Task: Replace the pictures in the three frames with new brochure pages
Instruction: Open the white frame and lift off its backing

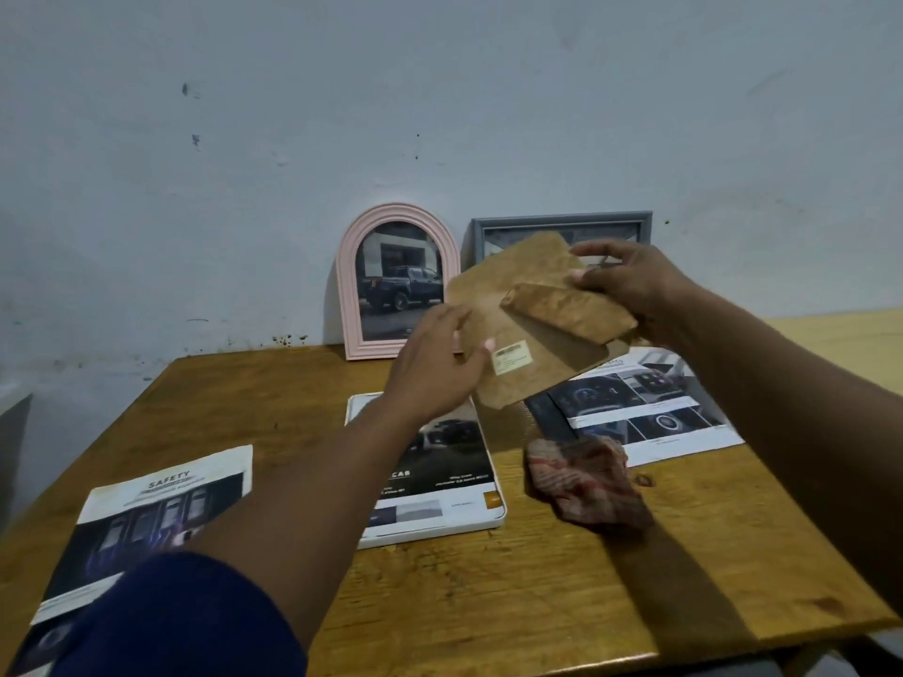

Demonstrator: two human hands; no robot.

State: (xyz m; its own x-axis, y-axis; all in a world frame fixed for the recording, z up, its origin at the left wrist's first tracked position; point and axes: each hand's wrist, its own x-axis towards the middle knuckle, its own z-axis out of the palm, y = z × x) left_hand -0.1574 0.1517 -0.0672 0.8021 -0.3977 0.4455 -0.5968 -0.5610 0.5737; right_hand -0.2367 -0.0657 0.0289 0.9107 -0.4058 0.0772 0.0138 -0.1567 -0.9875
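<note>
Far left of your left fingers: brochure page headed "SAFETY" (161, 510), flat on the wooden table (537, 603), partly under your left sleeve.

Left hand (435, 364): grasping the left edge of the brown frame backing board (493, 295), thumb on the facing side just beside the pale label (510, 356). The other fingers are hidden behind the board. The board is held tilted, clear of the table.

Below your left fingers: white frame (496, 517), flat on the table. Inside its rim lies a dark brochure page with lettering ending "CAB"; your forearm covers the left part.

Behind your left fingers: pink arched frame (348, 285), upright against the wall. Contents: picture of a dark pickup truck before a building.

Between your two thumbs: the board's fold-out stand (571, 310), angled away from the board.

Behind your right fingers: grey rectangular frame (562, 219) against the wall. Contents mostly hidden by the board; cannot tell what it holds.

Right hand (630, 280): fingers curled round the board's right edge, thumb pressed at the top of the stand.

Below your right fingers: crumpled red patterned cloth (586, 481), and beside it brochure pages with dashboard photos (650, 412), flat on the table.
</note>
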